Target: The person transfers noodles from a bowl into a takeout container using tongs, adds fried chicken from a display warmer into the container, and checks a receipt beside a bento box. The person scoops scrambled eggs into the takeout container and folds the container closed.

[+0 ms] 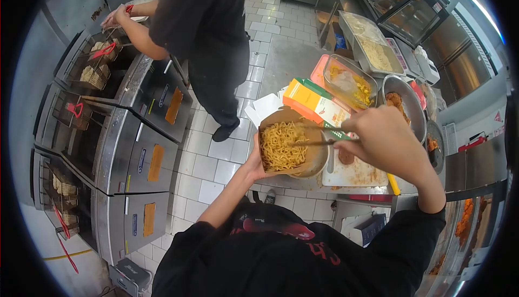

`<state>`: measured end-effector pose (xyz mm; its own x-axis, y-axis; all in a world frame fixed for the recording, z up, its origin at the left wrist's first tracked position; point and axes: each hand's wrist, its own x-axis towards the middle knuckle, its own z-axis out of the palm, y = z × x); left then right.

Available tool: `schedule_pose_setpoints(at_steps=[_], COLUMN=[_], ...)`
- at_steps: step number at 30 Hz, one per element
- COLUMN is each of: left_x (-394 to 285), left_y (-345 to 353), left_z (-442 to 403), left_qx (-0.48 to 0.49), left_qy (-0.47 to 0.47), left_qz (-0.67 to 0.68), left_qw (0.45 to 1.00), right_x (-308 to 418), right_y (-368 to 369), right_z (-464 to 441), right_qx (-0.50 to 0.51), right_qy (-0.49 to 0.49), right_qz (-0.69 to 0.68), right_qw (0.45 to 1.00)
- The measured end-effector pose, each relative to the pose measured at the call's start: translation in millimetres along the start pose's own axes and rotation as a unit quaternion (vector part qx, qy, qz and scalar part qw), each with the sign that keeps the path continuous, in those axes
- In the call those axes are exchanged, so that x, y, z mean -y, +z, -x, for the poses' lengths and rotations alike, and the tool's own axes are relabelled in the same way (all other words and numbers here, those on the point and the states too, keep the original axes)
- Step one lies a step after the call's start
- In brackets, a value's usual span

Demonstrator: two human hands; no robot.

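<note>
My left hand is wrapped round the lower left side of an open cardboard box filled with noodles. Tongs are gripped in my right hand, and their tips reach into the box over the noodles. Partly hidden behind the box is a round bowl. Just right of it, a white cutting board bears a brown round piece. Flat coloured cartons lie beyond the box.
A glass dish of yellow food, a metal bowl with fried pieces and a large tray stand at the right. A yellow handle juts over the table edge. Another person stands by the fryers at the left.
</note>
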<state>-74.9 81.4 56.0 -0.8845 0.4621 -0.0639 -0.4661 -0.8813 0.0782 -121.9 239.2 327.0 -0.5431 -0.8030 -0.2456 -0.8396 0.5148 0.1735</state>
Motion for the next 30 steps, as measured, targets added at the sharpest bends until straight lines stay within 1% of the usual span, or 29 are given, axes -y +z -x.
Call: schedule_pose_setpoints(at_steps=[2,3,5,6,7,10,12,14,15,16,18,19,21,23,24,26,27,28,29,30], left_x=[0.0,1.2,3.5,3.4,3.6,3.5,0.3,-1.6,-3.0,-4.8,-11.1,-13.8,-19.0,-21.8,-23.6,-28.8,-30.5,-31.7,-32.4,-33.8], left_y=[-2.3,-0.6,6.2,8.3,9.5,8.7,9.5,10.1,2.1,-5.8,-17.2,-20.3,-18.9,-14.0,-16.8,-24.1,-22.9,-22.0,-21.7,-22.8], left_z=[-1.6,-2.1,-2.5,-2.1,-1.0,4.0,5.9,6.5,7.6,9.1,12.3,14.6,21.8,26.1,26.2,25.6,26.8,29.3,33.9,38.6], left_qx=[0.01,0.009,-0.005,-0.005,-0.002,-0.006,-0.01,-0.026,-0.031,-0.034,-0.029,-0.004,-0.014,-0.016,-0.019,-0.051,-0.043,-0.044,-0.023,-0.002], left_qy=[-0.027,-0.032,-0.03,-0.03,-0.024,-0.029,-0.043,-0.025,-0.034,-0.034,-0.04,-0.019,-0.023,-0.007,-0.011,0.057,0.077,0.075,0.078,0.081], left_qz=[0.036,0.034,0.008,0.005,0.006,0.02,0.028,0.071,0.124,0.124,0.113,0.089,0.112,0.158,0.158,0.052,0.057,0.057,0.089,0.122], left_qw=[0.999,0.999,1.0,1.0,1.0,0.999,0.999,0.997,0.991,0.991,0.992,0.996,0.993,0.987,0.987,0.996,0.994,0.995,0.993,0.989], right_x=[2.1,5.9,8.0,9.6,7.2,2.1,0.8,-3.9,-8.6,-12.1,-15.4,-17.8,-22.4,-28.5,-29.7,-32.0,-35.1,-39.3,-43.4,-49.0], right_y=[-0.7,8.4,36.3,39.9,34.2,17.9,30.2,32.8,26.2,21.1,20.5,22.8,28.6,35.4,36.3,35.4,39.6,46.9,55.9,73.8], right_z=[-4.6,-12.1,-22.5,-26.0,-22.0,-8.6,-7.4,-3.0,1.1,4.9,8.7,10.9,15.3,19.8,24.0,32.9,37.2,42.3,46.8,48.3], right_qx=[-0.049,-0.038,-0.022,-0.005,-0.016,-0.01,-0.013,-0.014,-0.065,-0.117,-0.11,-0.106,-0.1,-0.113,-0.113,-0.085,-0.085,-0.097,-0.109,-0.109], right_qy=[0.003,-0.005,-0.01,-0.022,-0.023,-0.026,-0.022,-0.016,-0.024,-0.033,-0.022,-0.019,-0.008,-0.004,0.001,0.074,0.077,0.11,0.142,0.144], right_qz=[-0.049,-0.104,-0.081,-0.055,-0.042,-0.058,-0.061,-0.064,-0.108,-0.153,-0.166,-0.177,-0.193,-0.321,-0.324,-0.4,-0.401,-0.401,-0.4,-0.402], right_qw=[0.998,0.994,0.996,0.998,0.999,0.998,0.998,0.998,0.992,0.981,0.98,0.978,0.976,0.94,0.939,0.91,0.909,0.904,0.899,0.898])
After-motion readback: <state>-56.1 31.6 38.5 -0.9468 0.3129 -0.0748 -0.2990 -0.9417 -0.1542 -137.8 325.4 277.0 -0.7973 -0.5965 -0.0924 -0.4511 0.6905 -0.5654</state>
